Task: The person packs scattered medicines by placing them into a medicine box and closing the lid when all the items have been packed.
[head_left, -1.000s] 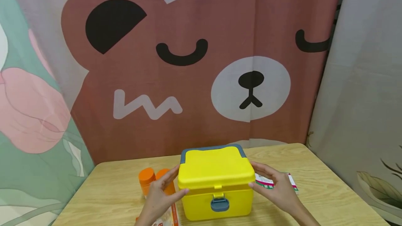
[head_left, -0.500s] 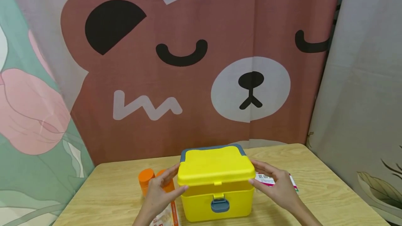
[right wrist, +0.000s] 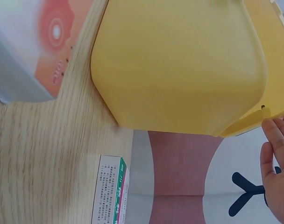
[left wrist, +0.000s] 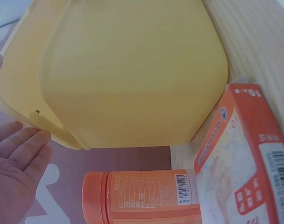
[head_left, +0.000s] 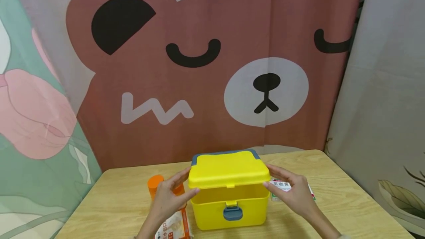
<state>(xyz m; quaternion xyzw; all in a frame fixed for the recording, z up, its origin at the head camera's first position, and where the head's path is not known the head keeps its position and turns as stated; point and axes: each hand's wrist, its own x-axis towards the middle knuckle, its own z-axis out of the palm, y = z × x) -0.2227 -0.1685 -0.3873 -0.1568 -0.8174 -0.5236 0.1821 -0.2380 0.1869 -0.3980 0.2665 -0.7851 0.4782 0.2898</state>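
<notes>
A yellow storage box (head_left: 206, 218) with a grey-blue front latch (head_left: 233, 213) stands on the table. Its yellow lid (head_left: 229, 169) is tilted up at the front, leaving a gap that bares the inner wall. My left hand (head_left: 166, 202) holds the lid's left side, thumb at the front corner and fingers farther back. On the opposite side, my right hand (head_left: 295, 194) holds the lid in the same way. Both wrist views show fingertips of the left hand (left wrist: 20, 163) and right hand (right wrist: 280, 158) at the lid's rim. The box's contents cannot be seen.
Left of the box are orange-capped jars (head_left: 155, 183), one partly behind my hand, and an orange-and-white carton (head_left: 174, 228). A small white carton (head_left: 280, 184) lies to the right on the wooden table (head_left: 109, 202). Another printed carton (right wrist: 58, 46) appears in the right wrist view. Behind hangs a bear-print curtain (head_left: 149, 69).
The lid's front edge has risen with both hands, and the gap above the box body has grown wider. The box body stays in place, while the head view shifts slightly.
</notes>
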